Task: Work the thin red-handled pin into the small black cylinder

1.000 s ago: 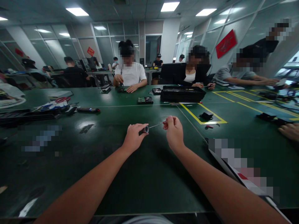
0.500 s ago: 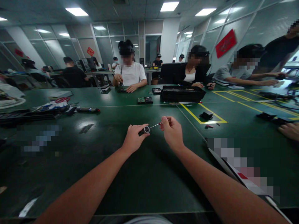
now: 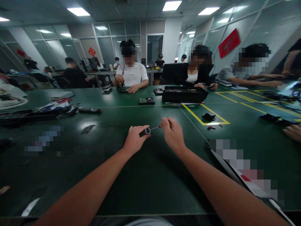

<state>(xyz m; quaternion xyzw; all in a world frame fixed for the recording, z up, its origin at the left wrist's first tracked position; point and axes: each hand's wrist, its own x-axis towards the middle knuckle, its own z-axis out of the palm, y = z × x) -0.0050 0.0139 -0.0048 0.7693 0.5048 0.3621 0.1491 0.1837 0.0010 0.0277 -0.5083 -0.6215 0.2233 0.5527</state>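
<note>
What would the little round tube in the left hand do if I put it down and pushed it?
The tube might roll, because its end looks round. It's probably light, since the left hand holds it between fingers and thumb. It seems stiff, too: its end doesn't look squashed in that grip.

I moved my right hand (image 3: 173, 134) and its thin tool (image 3: 155, 128) a little closer to the tube (image 3: 144, 132).

The green table (image 3: 145, 188) supports a pen-shaped tool (image 3: 89, 110) (left), a circuit-board unit (image 3: 146, 100) (far), and a black housing (image 3: 185, 94) (far right).
</note>
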